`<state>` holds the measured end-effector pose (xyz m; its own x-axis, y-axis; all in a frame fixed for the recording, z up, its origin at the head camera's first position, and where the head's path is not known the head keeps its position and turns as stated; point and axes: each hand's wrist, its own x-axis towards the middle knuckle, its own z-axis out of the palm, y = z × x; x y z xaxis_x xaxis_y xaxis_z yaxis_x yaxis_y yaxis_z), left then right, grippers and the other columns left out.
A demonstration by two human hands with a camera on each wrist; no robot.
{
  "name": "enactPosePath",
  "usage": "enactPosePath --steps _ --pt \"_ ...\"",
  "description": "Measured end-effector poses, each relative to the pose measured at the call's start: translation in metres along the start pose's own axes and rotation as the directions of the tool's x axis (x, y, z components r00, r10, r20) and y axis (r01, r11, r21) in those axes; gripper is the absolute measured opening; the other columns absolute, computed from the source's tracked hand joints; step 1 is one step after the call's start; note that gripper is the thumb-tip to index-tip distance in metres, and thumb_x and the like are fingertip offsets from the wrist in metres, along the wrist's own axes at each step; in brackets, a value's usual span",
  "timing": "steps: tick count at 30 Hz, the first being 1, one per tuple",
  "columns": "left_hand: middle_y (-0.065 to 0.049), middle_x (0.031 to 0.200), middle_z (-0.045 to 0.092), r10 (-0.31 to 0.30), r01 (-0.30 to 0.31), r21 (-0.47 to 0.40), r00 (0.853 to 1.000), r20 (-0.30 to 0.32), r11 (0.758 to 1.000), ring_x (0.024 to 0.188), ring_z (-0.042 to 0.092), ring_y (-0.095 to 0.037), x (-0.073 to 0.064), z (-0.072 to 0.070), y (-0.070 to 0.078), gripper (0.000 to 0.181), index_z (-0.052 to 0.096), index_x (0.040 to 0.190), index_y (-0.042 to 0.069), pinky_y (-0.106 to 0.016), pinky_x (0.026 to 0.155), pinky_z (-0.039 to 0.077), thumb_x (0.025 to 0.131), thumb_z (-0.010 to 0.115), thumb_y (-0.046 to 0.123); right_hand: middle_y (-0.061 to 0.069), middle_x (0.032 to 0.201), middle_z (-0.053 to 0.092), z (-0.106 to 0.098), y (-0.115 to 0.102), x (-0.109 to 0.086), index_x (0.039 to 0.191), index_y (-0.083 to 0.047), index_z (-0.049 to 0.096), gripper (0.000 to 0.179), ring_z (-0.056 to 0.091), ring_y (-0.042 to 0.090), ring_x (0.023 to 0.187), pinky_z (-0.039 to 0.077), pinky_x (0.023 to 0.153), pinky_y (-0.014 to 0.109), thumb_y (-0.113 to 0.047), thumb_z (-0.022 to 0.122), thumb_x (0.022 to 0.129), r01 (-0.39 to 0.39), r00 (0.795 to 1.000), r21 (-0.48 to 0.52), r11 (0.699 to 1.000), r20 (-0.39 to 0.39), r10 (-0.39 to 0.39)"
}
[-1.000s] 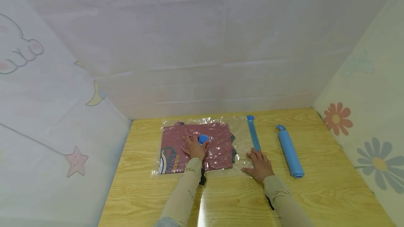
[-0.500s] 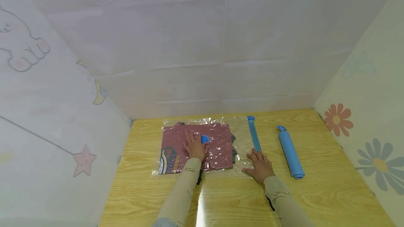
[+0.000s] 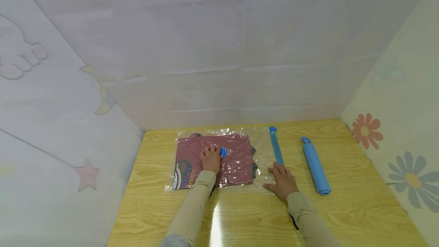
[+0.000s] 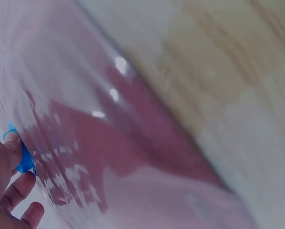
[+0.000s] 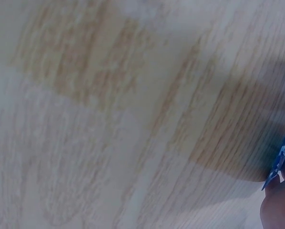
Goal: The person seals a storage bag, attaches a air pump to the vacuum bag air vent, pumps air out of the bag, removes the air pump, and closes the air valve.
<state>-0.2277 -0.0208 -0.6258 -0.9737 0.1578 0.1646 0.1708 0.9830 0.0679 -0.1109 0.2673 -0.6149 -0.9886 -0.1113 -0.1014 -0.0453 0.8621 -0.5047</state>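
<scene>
A clear vacuum storage bag (image 3: 263, 151) lies flat, holding a folded maroon garment (image 3: 236, 144) with a printed patch. My left hand (image 3: 210, 160) is over the bag's middle, thumb and fingers pinching the blue valve cap (image 4: 25, 161), as the left wrist view shows. Part of that cap is covered by the fingers in the head view. With fingers spread, my right hand (image 3: 284, 181) rests on the bag's near right corner, its fingertips at the lower end of the blue zip strip (image 3: 276, 148). A blue slider (image 3: 272, 129) sits at the strip's far end.
To the right of the bag a blue hand pump (image 3: 316, 169) lies on the wooden table (image 3: 360, 201), its hooked handle pointing away. Pale printed sheets (image 3: 219, 48) enclose the table at the back and both sides.
My left hand has shifted slightly left around the valve cap, and its fingers have drawn in from a spread pose. The right hand, bag and pump stay in place.
</scene>
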Motion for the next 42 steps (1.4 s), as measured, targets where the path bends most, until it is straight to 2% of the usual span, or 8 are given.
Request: enactPosePath --steps 11,20,26,30,32,35,40,42 --pt "-0.003 0.122 0.060 0.031 -0.034 0.043 0.997 0.065 0.998 0.109 0.050 -0.030 0.001 -0.012 0.001 0.043 0.057 0.131 0.025 -0.049 0.085 0.047 0.090 0.061 0.038 0.023 0.154 0.030 0.000 -0.002 0.001 0.134 -0.006 0.052 0.066 0.026 0.051 0.137 0.029 0.100 0.072 -0.039 0.074 0.082 0.005 1.000 0.011 1.000 0.002 -0.005" --pt "-0.003 0.121 0.060 0.055 -0.059 0.069 0.997 0.059 0.996 0.108 0.051 -0.030 -0.002 -0.018 -0.002 0.040 0.057 0.131 0.025 -0.046 0.087 0.045 0.092 0.062 0.035 0.022 0.154 0.030 0.004 -0.004 0.004 0.134 -0.006 0.052 0.067 0.025 0.050 0.137 0.029 0.101 0.072 -0.040 0.074 0.081 0.005 1.000 0.014 1.000 0.014 -0.005" --pt "-0.003 0.123 0.059 0.046 -0.050 0.047 0.996 0.072 0.998 0.111 0.051 -0.030 -0.005 -0.014 -0.003 0.037 0.058 0.130 0.026 -0.049 0.092 0.044 0.093 0.061 0.030 0.022 0.153 0.031 0.006 -0.003 0.006 0.133 -0.006 0.053 0.067 0.027 0.049 0.136 0.030 0.100 0.071 -0.040 0.075 0.080 0.014 1.000 0.005 1.000 0.011 -0.014" --pt "-0.002 0.126 0.057 0.058 -0.063 0.051 0.994 0.091 0.997 0.114 0.050 -0.030 -0.005 -0.009 -0.002 0.038 0.057 0.132 0.026 -0.051 0.096 0.044 0.095 0.059 0.021 0.023 0.153 0.031 0.003 -0.001 0.007 0.134 -0.005 0.052 0.068 0.028 0.049 0.136 0.031 0.099 0.071 -0.042 0.074 0.081 0.014 1.000 -0.018 1.000 0.025 -0.013" --pt "-0.003 0.125 0.056 0.075 -0.079 0.050 0.994 0.075 0.996 0.111 0.052 -0.029 -0.005 -0.006 -0.002 0.038 0.057 0.132 0.027 -0.050 0.094 0.045 0.095 0.059 0.021 0.023 0.153 0.032 0.003 0.003 0.009 0.134 -0.005 0.053 0.069 0.030 0.050 0.135 0.032 0.098 0.071 -0.043 0.074 0.080 0.017 1.000 -0.028 0.999 0.022 -0.016" --pt "-0.004 0.124 0.056 0.106 -0.107 0.015 0.992 0.063 0.994 0.109 0.053 -0.029 -0.005 -0.004 -0.006 0.039 0.057 0.133 0.027 -0.048 0.089 0.048 0.094 0.060 0.026 0.023 0.151 0.034 0.006 0.011 0.014 0.132 -0.006 0.054 0.070 0.032 0.050 0.133 0.033 0.097 0.071 -0.045 0.075 0.079 0.025 1.000 -0.031 0.999 0.002 -0.025" --pt "-0.008 0.140 0.049 0.165 -0.147 -0.105 0.967 0.192 0.984 0.127 0.050 -0.031 -0.006 -0.003 -0.019 0.052 0.042 0.146 0.026 -0.053 0.096 0.047 0.097 0.056 0.034 0.022 0.149 0.037 0.018 0.031 0.029 0.129 -0.009 0.055 0.074 0.037 0.048 0.129 0.037 0.093 0.070 -0.057 0.073 0.076 0.044 0.999 -0.077 0.996 -0.015 -0.045" --pt "-0.010 0.144 0.047 0.178 -0.146 -0.156 0.960 0.216 0.977 0.132 0.047 -0.033 -0.004 -0.006 -0.026 0.054 0.039 0.147 0.024 -0.055 0.101 0.043 0.097 0.055 0.036 0.022 0.148 0.039 0.019 0.037 0.036 0.128 -0.010 0.057 0.074 0.039 0.049 0.128 0.039 0.091 0.069 -0.060 0.072 0.075 0.055 0.998 -0.095 0.994 -0.023 -0.058"
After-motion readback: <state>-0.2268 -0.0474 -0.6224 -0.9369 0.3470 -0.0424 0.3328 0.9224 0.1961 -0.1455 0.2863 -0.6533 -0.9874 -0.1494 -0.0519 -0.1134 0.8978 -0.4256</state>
